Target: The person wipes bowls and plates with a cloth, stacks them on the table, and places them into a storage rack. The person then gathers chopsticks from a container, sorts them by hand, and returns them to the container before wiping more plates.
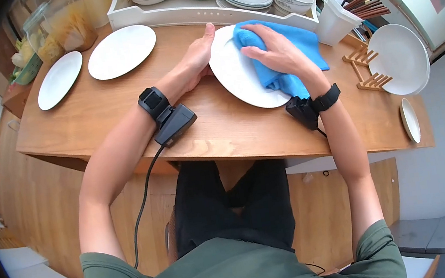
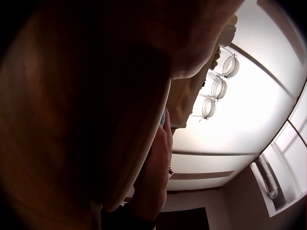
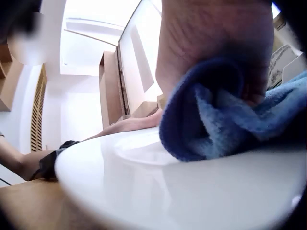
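Note:
In the head view, a white plate (image 1: 233, 72) is held at its left rim by my left hand (image 1: 197, 57), thumb up and the other fingers mostly hidden. My right hand (image 1: 275, 49) holds a blue cloth (image 1: 306, 47) against the plate's upper right part. The right wrist view shows the cloth (image 3: 216, 134) bunched under my right hand (image 3: 211, 43), touching the plate's (image 3: 120, 191) glossy face. Dark and close in the left wrist view is my left hand (image 2: 196, 43) at the plate's edge, with my right hand (image 2: 156, 167) beyond.
Two white plates (image 1: 122, 52) (image 1: 60, 81) lie at left on the wooden table (image 1: 222, 133). A shelf (image 1: 182, 16) of dishes stands behind. At right are a white chopstick holder (image 1: 334, 21), a wooden rack (image 1: 363, 65) with large plates (image 1: 399, 57), and a small dish (image 1: 410, 121).

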The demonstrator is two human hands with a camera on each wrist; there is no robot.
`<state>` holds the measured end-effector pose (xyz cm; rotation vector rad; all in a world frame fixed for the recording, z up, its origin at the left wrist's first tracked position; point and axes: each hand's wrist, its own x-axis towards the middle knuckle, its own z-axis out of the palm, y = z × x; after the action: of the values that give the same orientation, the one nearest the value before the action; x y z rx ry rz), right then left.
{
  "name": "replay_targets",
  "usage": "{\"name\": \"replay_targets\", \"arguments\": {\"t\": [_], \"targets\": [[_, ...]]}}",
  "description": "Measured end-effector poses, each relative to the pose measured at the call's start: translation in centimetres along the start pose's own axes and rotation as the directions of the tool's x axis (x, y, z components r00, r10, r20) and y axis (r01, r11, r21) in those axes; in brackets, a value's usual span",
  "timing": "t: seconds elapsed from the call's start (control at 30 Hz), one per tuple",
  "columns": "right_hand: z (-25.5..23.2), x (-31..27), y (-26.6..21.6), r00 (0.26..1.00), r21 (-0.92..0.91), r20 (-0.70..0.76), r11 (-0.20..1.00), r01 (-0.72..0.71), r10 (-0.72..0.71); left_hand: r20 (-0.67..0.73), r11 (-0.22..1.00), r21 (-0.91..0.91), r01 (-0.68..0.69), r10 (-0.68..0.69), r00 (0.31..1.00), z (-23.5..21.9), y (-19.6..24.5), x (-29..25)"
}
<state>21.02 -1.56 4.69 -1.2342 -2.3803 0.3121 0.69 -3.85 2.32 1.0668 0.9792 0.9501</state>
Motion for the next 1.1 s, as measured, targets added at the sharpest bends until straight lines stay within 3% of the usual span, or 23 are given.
{"name": "replay_targets", "arguments": {"t": [0.1,0.2,0.3,0.37,0.43,0.5,0.57,0.73,0.8,0.9,1.0,1.1], "targets": [[0.3,-0.3,-2.6,0.974,0.212,0.037,0.955,0.209,-0.222,0.044,0.993,-0.084,-0.085,0.089,0.995,-0.8,-1.1,1.1],[0.5,-1.1,-4.0,0.945,0.223,0.084,0.930,0.291,-0.316,-0.060,0.988,-0.139,-0.065,0.057,0.997,-0.6,-1.1,1.1],[-0.4,-1.7,-4.3,0.899,0.244,0.183,0.905,0.349,-0.397,-0.042,0.979,-0.186,-0.080,0.074,0.996,-0.9,-1.1,1.0],[-1.4,-1.9,-3.9,0.892,0.283,0.234,0.905,0.318,-0.387,-0.060,0.983,-0.175,-0.061,0.051,0.997,-0.8,-1.0,1.0],[-2.3,-2.1,-3.2,0.817,0.364,0.376,0.881,0.303,-0.436,-0.080,0.988,-0.134,-0.074,0.064,0.995,-0.7,-0.9,1.2],[-3.1,-2.1,-2.7,0.813,0.384,0.381,0.875,0.294,-0.440,-0.067,0.990,-0.115,-0.076,0.069,0.995,-0.9,-0.8,1.3],[-3.5,-2.0,-2.4,0.761,0.462,0.460,0.855,0.235,-0.457,-0.059,0.992,-0.112,-0.056,0.050,0.997,-1.1,-1.3,1.6],[-1.4,-1.6,-3.0,0.836,0.477,0.282,0.825,0.304,-0.471,-0.058,0.991,-0.131,-0.036,0.029,0.998,-0.6,-0.8,1.2],[-0.4,-1.3,-3.5,0.904,0.309,0.096,0.876,0.370,-0.416,-0.062,0.993,-0.108,-0.052,0.046,0.997,-0.6,-0.7,1.0],[0.3,-0.6,-1.9,0.911,0.164,-0.047,0.897,0.412,-0.410,-0.052,0.997,-0.068,-0.026,0.022,0.998,-0.4,-0.8,0.6],[-1.0,-1.1,0.3,0.979,0.060,-0.037,0.978,0.201,-0.199,0.049,0.999,0.025,-0.039,0.037,0.998,-0.5,-0.7,0.7],[-2.2,-1.6,1.7,0.995,-0.001,-0.065,0.998,0.069,-0.069,0.001,0.999,0.048,-0.016,0.016,1.000,-0.2,-0.5,0.6]]}}
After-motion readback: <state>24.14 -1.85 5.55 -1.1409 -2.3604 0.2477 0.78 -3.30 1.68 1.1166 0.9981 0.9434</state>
